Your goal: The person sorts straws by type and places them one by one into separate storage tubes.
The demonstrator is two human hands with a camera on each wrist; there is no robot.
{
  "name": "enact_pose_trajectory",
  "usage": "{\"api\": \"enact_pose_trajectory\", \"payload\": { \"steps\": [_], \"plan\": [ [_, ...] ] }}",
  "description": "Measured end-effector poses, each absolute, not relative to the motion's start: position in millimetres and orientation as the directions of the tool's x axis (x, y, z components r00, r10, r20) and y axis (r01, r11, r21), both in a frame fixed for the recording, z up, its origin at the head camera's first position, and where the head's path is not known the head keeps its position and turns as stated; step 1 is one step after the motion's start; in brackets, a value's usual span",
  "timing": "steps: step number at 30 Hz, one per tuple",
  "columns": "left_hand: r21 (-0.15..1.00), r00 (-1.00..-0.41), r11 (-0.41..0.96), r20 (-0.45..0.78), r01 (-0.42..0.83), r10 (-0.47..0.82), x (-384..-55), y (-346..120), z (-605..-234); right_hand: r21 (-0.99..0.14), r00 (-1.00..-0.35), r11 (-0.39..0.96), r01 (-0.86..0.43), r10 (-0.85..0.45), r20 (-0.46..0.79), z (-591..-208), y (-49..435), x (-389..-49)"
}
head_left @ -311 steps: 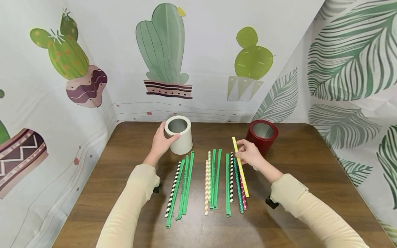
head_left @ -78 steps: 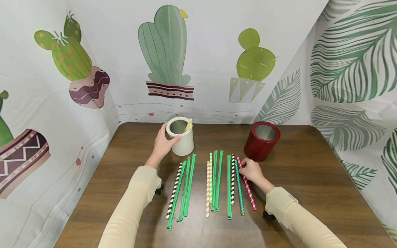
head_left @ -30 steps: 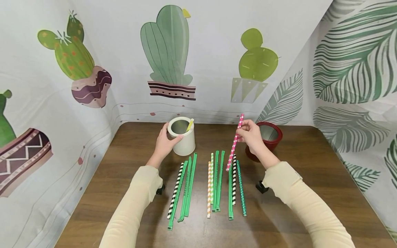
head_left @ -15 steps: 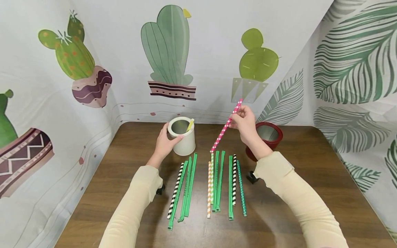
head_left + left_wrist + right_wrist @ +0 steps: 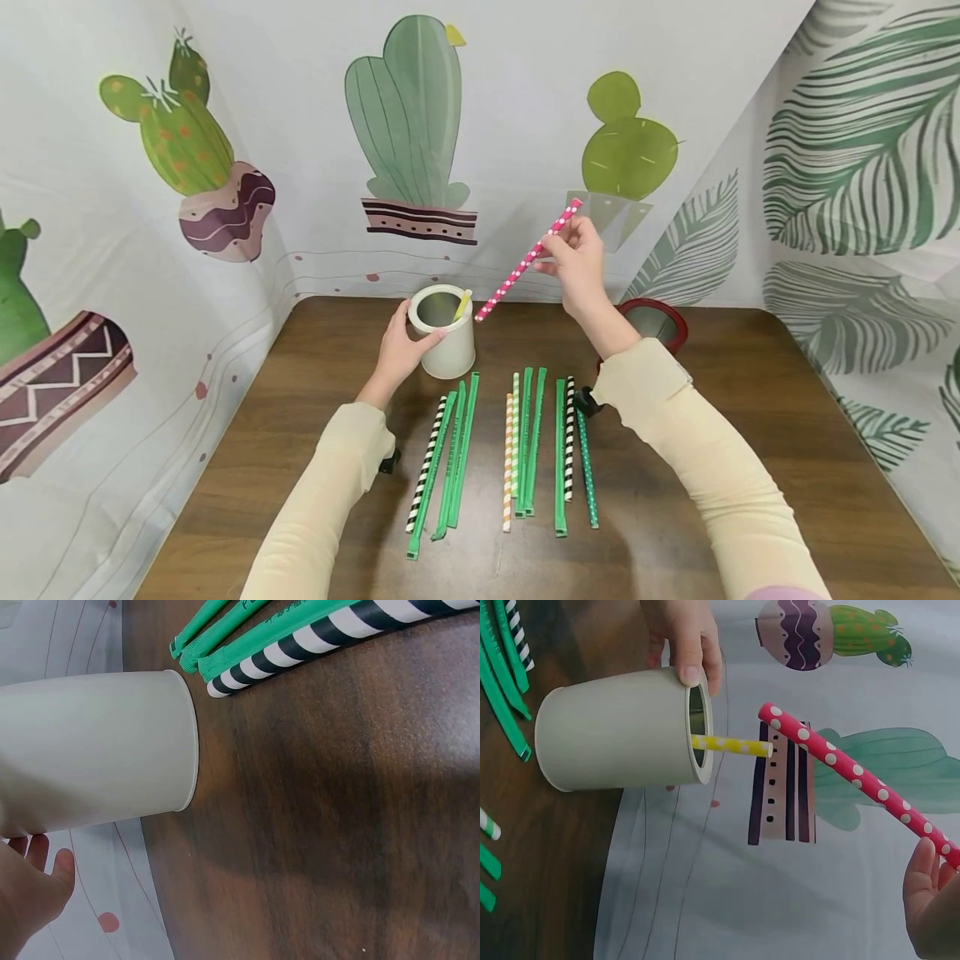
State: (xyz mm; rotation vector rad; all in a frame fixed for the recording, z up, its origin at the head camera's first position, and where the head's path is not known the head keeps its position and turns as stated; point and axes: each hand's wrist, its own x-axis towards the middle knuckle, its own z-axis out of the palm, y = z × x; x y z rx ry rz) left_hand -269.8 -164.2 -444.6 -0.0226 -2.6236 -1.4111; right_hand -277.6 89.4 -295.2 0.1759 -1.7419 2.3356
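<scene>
My left hand (image 5: pixel 399 354) grips the off-white can (image 5: pixel 450 354) near its rim, thumb at the front and fingers round its left side. Out of the can's mouth leans a yellow straw (image 5: pixel 735 745) with pale marks. Raised above the table, my right hand (image 5: pixel 581 262) pinches a pink straw with white dots (image 5: pixel 517 273) near its upper end. That straw slants down to the left, its lower end just right of the can's rim. In the right wrist view, the pink straw's tip is close to the yellow straw's end.
A red can (image 5: pixel 680 331) stands at the right, partly behind the right forearm. Between the arms lie green-wrapped straws (image 5: pixel 560 458), black-and-white striped straws (image 5: pixel 426 462), an orange-striped straw (image 5: pixel 508 462), a light green striped straw (image 5: pixel 515 392) and a teal dotted straw (image 5: pixel 588 483).
The yellow straw went from my right hand into the off-white can. My right hand then picked up the pink straw, lifting it up and left toward that can. My left hand stays on the can.
</scene>
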Motion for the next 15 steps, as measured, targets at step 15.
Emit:
{"api": "enact_pose_trajectory", "payload": {
  "steps": [15],
  "plan": [
    [0.824,-0.986,0.561,0.147,0.080,-0.075,-271,-164,-445,-0.959,-0.970,-0.154,-0.236,0.095,0.224,-322,59,-290]
  ]
}}
